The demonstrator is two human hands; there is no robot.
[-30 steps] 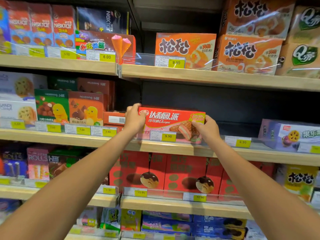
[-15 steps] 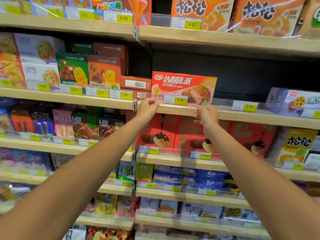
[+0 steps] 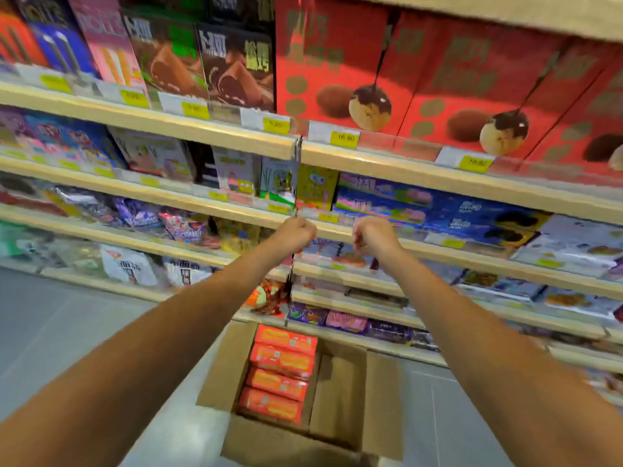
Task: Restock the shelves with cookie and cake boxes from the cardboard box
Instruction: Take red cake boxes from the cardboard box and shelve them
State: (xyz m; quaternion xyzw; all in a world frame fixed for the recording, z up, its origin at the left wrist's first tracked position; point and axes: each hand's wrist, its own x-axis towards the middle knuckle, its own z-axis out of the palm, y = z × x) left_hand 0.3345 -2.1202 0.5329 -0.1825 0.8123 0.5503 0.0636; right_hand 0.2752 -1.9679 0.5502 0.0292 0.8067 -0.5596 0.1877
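Since a second ago both hands have come off the red pie box on the shelf and dropped lower, and the view has swung down past the lower shelves to the floor. The left hand point(image 3: 296, 233) and the right hand point(image 3: 375, 234) now hang side by side in front of a wooden shelf edge point(image 3: 438, 246). Their backs face the camera, their fingers are loosely curled downward, and neither holds anything.

Below the forearms an open cardboard box point(image 3: 381, 399) stands on the grey floor point(image 3: 67, 332), just in front of the bottom shelf, with its flaps spread outward. Four cake boxes point(image 3: 279, 369) fill its left half, packed tight against one another in a single row. The row runs from the shelf side toward the person. Each box shows a long, narrow red-orange face with a small pale patch, and the print is too blurred to read. Their long axes lie across the carton, roughly left to right and parallel to the shelf fronts, dipping slightly to the right in the picture. The right half of the carton shows bare brown cardboard.

On the shelves above stand large red boxes point(image 3: 337, 62) picturing chocolate-drizzled balls, with yellow price tags point(image 3: 344, 138) along the rail beneath them. One level down are a yellow cartoon box point(image 3: 317, 190) and blue boxes point(image 3: 472, 214).
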